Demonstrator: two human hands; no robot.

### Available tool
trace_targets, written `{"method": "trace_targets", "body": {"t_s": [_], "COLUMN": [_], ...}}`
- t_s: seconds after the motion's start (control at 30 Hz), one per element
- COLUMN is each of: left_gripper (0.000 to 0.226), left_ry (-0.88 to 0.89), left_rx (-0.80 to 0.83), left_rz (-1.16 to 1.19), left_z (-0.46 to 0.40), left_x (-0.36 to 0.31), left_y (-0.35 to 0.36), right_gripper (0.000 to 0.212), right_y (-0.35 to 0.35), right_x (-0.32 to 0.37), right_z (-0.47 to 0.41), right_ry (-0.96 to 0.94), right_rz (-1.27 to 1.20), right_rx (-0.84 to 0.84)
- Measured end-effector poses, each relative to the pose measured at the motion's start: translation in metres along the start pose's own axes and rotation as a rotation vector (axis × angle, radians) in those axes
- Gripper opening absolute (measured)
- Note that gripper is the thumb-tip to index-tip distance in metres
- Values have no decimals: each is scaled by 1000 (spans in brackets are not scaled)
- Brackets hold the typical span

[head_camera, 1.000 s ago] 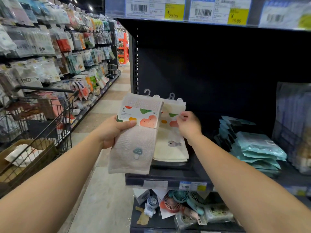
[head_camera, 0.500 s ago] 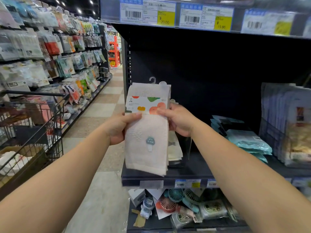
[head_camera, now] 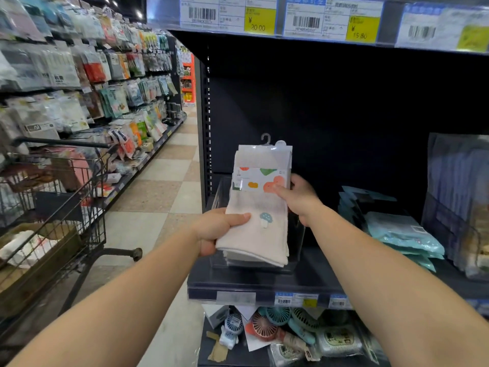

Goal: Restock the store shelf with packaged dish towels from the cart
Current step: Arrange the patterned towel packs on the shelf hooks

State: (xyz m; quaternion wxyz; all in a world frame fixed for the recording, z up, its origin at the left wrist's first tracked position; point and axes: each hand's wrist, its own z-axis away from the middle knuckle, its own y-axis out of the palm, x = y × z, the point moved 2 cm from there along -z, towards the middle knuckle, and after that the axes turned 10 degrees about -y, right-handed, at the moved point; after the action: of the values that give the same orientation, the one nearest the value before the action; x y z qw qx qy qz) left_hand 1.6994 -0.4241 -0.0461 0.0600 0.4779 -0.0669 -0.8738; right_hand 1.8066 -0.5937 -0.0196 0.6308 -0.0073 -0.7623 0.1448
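Fingers of both hands are gripping one bundle of packaged dish towels [head_camera: 260, 205], which is hanging upright just over the near left end of the store shelf [head_camera: 312, 276]. The left hand [head_camera: 217, 231] is curling round the bundle's lower left edge, its thumb lying across the cloth near the small embroidered mushroom; the fingers underneath are hidden. The right hand [head_camera: 300, 198] is pinching the right edge at the printed paper band, thumb on the front, the other fingers wrapping behind.

The bundle appears to be going down into a clear bin [head_camera: 297, 242] standing on the shelf, though whether its lower edge is already touching the bin floor cannot be told. To do this step well, the towels should probably be kept square to the bin walls, lowered evenly with both hands, and set so the band and the plastic hanger hook [head_camera: 265, 139] are facing the aisle. Letting go of one side too early could make the packs fan out or slump.

Both forearms are reaching forward and slightly inward, the left one lower and nearer, the right one higher and farther in. The cart [head_camera: 57, 207] is standing to the left in the aisle, well apart from the shelf. Teal packages [head_camera: 399, 231] are lying farther right on the same shelf.
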Motion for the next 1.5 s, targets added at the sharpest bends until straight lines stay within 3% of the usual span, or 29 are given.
{"method": "trace_targets", "body": {"t_s": [0.17,0.3,0.5,0.63,0.73,0.97,1.13,1.5], "left_gripper": [17,19,23,68,79,78,93,87], "left_ry": [0,49,151,258,288,273,260,223], "left_rx": [-111,-222,-360,-532,-583,-576,-461,-426], "left_rz": [36,-77,-206,-536,-695,-903,-853,-794], "left_z": [-14,-22,-21,-10,-10,-19,-25,-27], "left_x": [4,8,8,3,5,13,25,23], "left_y": [6,6,6,6,4,5,11,11], "right_gripper": [43,30,35,38,39,43,43,38], "right_y": [6,6,10,12,13,9,10,8], "right_x": [-13,-19,-22,-22,-22,-22,-27,-27], "right_z": [-15,-20,-22,-23,-24,-23,-23,-19], "right_ry": [-36,-86,-98,-95,-96,-88,-110,-145], "right_rz": [61,187,315,435,474,530,531,548], "right_rx": [-53,-116,-102,-86,-106,-113,-122,-84]}}
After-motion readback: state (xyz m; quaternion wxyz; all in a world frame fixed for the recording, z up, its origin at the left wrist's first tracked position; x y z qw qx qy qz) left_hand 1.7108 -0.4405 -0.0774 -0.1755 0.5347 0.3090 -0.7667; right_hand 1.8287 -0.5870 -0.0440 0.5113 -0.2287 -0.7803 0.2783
